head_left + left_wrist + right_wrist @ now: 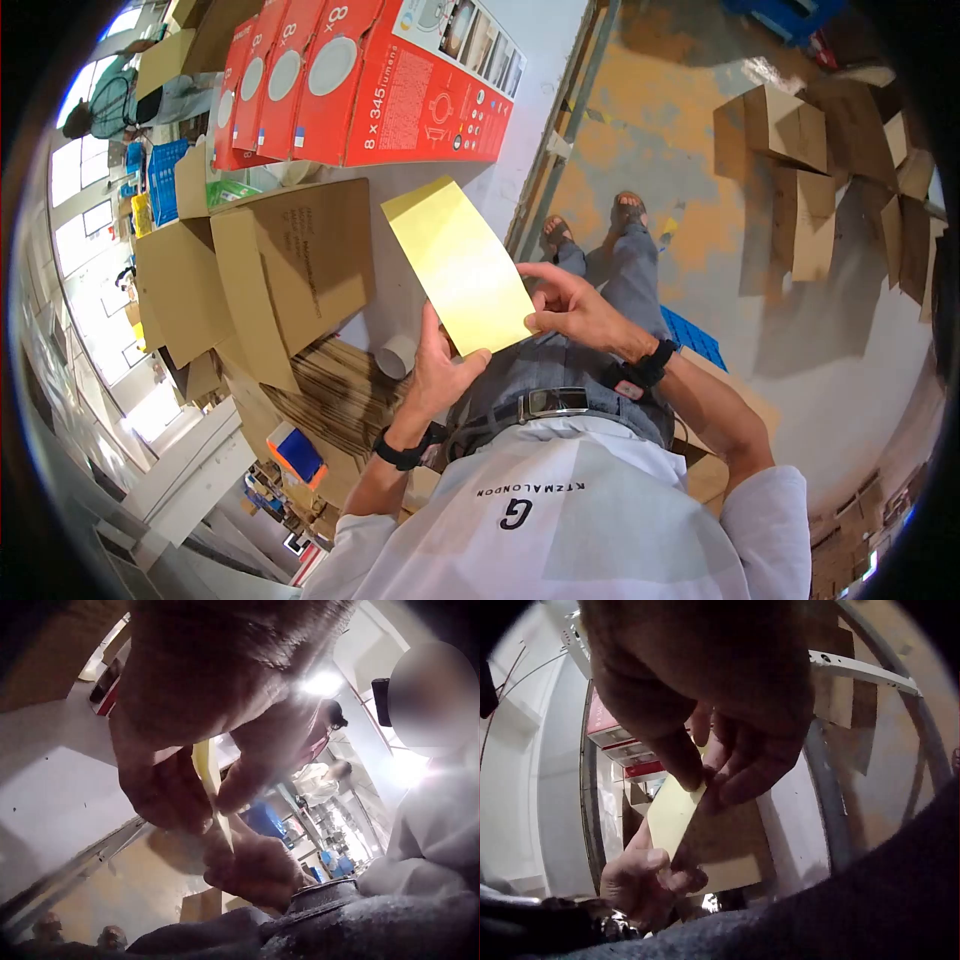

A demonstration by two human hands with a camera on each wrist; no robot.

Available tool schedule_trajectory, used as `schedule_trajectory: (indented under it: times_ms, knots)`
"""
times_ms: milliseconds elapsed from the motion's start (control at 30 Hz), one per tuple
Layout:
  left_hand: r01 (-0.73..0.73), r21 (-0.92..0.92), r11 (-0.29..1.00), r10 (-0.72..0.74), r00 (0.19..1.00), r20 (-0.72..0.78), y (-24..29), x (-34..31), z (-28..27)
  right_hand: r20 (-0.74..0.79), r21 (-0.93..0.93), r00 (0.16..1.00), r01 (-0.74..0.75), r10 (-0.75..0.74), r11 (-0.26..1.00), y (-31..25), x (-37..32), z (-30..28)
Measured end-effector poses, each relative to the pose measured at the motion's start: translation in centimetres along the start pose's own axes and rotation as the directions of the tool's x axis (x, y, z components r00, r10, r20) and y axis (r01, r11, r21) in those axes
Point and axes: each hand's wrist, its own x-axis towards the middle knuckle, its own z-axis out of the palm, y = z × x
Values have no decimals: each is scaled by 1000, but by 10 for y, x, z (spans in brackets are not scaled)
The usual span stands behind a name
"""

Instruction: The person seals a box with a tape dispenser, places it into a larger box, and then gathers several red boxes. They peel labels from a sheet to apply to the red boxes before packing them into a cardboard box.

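Observation:
Both hands hold one yellow rectangular sheet (462, 265), smooth and shiny, in front of the body at waist height. My left hand (440, 360) pinches its near left corner, thumb on top and fingers beneath. At the near right edge my right hand (580, 312) pinches the sheet between thumb and fingers. The left wrist view shows the sheet (207, 769) almost edge-on between thumb and fingers. In the right wrist view the sheet (676, 814) spans from one hand to the other. What the far face carries is hidden.
Red light boxes (420, 90) stand in a row on the white table (400, 190). An opened cardboard carton (290, 260) is at the left, above stacked flat cardboard (345, 400). A tape roll (396, 356) lies close by. More cartons (800, 200) stand on the floor at right.

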Motion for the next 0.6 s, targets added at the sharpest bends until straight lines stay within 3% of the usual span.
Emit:
schedule_trajectory:
  times_ms: [100,200,300,533,600]
  knots:
    - [103,-135,985,-103,995,8,10,5,-2,-10,14,1000,8,-8,1000,-3,-1,5]
    - [267,-351,897,-300,953,-43,19,15,1,-7,49,1000,-14,15,999,-5,0,9]
    - [230,-485,843,-307,948,-84,18,26,0,8,72,1000,-15,14,997,-7,2,9]
    - [234,-448,863,-314,943,-111,16,33,-1,59,17,996,-69,68,997,-7,8,6]
    - [223,-440,870,-302,946,-116,13,35,-1,-8,65,999,-35,36,997,-8,10,10]
